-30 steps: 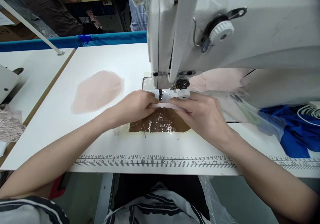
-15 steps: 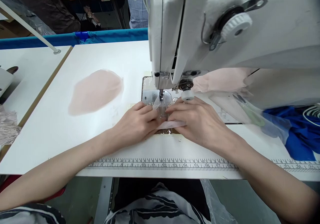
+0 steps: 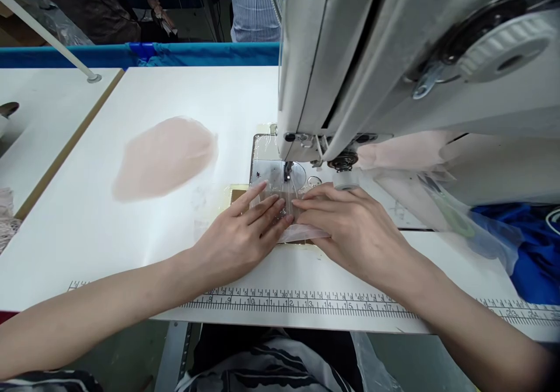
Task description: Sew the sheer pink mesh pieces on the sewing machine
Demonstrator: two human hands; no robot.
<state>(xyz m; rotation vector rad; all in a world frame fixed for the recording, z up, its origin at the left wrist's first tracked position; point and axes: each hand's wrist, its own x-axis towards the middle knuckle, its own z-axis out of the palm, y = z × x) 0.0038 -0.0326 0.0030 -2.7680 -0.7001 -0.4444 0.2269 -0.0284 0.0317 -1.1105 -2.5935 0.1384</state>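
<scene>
Pressing sheer pale fabric (image 3: 306,233) down in front of the presser foot (image 3: 287,170), the L hand (image 3: 245,228) lies palm down, open, fingers extended & a bit apart, fingertips on the cloth; nothing visibly gripped in it; R hand (image 3: 356,220) sits just beside it, half curled, fingertips on the same cloth, folded lower edge running in under its thumb side; can't tell if it's pinched there, thumb mostly hidden; fabric lies on the machine bed betw. the two hands, part over the metal needle plate (image 3: 266,170); can't tell whether its far edge is under the foot; sewing machine head (image 3: 394,71) overhangs R hand's far side, so room that way is tight; to the L, white tabletop (image 3: 236,97) runs wide, w/ a pink fabric panel (image 3: 168,158) lying flat, well apart from L hand; near edge carries a printed ruler strip (image 3: 315,304), both forearms crossing it; far edge is bounded by a blue cloth strip (image 3: 205,55); left edge shows a brown border (image 3: 70,144); on the R, beyond R hand, blue fabric (image 3: 538,275) is bunched near the near edge.
</scene>
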